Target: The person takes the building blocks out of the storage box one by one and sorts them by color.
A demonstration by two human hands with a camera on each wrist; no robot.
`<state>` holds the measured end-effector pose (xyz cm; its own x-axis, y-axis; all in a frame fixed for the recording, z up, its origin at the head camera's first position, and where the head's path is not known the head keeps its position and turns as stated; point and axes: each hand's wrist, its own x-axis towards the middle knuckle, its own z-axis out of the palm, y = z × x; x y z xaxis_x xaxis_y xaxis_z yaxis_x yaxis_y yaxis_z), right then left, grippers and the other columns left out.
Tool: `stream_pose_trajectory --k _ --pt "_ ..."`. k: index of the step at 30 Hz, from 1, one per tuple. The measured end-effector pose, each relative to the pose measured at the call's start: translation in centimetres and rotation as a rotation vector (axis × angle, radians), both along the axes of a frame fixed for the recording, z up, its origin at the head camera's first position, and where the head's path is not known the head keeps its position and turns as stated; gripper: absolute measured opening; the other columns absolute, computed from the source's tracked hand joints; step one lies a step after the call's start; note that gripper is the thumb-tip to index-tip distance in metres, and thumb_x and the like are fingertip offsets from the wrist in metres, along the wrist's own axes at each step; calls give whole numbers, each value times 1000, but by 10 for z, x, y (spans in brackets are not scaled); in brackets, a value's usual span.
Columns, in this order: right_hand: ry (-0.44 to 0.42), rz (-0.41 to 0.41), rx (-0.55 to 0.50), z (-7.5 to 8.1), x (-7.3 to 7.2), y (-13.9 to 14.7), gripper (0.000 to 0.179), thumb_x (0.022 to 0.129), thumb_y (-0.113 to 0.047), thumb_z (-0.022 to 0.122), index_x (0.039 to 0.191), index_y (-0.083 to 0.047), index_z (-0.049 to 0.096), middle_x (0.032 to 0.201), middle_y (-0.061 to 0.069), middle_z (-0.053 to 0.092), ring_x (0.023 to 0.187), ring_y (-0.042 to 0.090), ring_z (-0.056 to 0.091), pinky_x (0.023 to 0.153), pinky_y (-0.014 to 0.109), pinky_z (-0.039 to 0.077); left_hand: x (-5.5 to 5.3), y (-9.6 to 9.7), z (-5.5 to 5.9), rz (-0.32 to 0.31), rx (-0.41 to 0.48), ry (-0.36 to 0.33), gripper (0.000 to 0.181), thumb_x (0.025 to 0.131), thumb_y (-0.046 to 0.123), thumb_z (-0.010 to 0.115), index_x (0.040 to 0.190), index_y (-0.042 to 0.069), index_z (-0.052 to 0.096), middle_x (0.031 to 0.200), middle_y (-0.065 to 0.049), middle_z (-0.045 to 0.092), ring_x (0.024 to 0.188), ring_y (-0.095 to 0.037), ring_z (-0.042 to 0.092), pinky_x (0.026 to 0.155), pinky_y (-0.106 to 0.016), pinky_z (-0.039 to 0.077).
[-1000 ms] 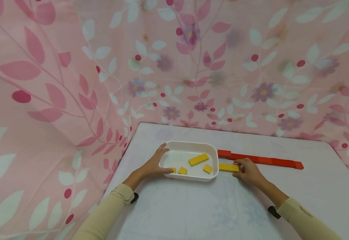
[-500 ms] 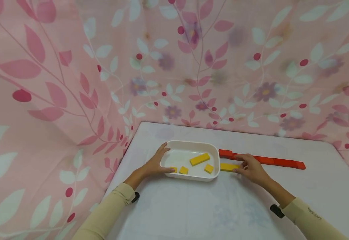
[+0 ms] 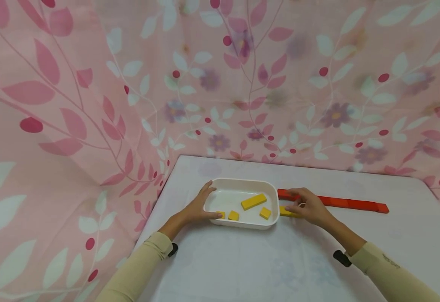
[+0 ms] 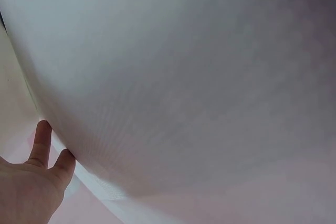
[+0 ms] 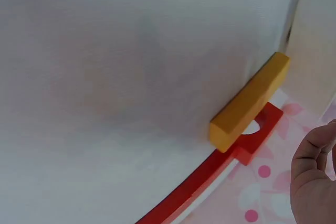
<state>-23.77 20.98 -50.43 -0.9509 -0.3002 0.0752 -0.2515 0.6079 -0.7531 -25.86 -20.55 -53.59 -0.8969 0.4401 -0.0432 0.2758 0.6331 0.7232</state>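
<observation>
My left hand (image 3: 196, 209) holds the left end of a white rectangular tray (image 3: 242, 224), thumb along the front rim and fingers at the back corner. Inside lie a long yellow block (image 3: 253, 201) and several small yellow cubes (image 3: 265, 213). Against the tray's right side lies another long yellow block (image 3: 286, 212), partly hidden by my right hand (image 3: 311, 209). That hand's thumb and fingers are loosely bent, with a gap between them. In the right wrist view, the hand (image 5: 312, 177) shows apart from the yellow block (image 5: 249, 102), holding nothing.
Behind the yellow block, a row of red blocks (image 3: 350, 203) runs rightward from the tray. All of it sits on a table with a white cloth (image 3: 242, 264). Pink leaf-patterned curtains (image 3: 223, 105) hang behind and to the left.
My right hand has let go of the yellow block's right end and shifted left over it, towards the tray. The left hand stays on the tray.
</observation>
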Motion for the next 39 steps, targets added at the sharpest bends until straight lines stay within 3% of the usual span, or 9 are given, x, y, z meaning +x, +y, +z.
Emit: stream_pose_trajectory --k 15,23,29,39 --pt "56 121 -67 13 -9 -44 55 80 -23 83 129 -7 62 115 19 62 77 18 58 72 19 57 1 0 -1 7 -9 -7 104 73 55 81 153 13 29 167 1 2 153 -26 13 120 -55 24" --pt "26 164 -94 16 -16 -60 54 81 -21 82 129 -8 62 119 18 62 80 18 60 74 20 58 1 0 1 -2 -22 -6 102 74 55 81 153 16 28 167 2 1 153 -24 14 120 -53 25" --pt "13 171 -54 18 -16 -75 51 81 -21 82 128 -10 63 119 12 63 84 17 62 80 22 58 -2 0 3 1 -22 -15 103 74 54 81 153 15 28 167 4 0 153 -23 15 121 -52 24" --pt "-19 201 -10 8 -20 -96 47 82 -19 81 124 -9 64 121 19 60 79 14 60 75 19 57 -1 -1 1 3 -32 -8 103 74 55 81 153 17 28 167 3 1 153 -23 14 120 -53 25"
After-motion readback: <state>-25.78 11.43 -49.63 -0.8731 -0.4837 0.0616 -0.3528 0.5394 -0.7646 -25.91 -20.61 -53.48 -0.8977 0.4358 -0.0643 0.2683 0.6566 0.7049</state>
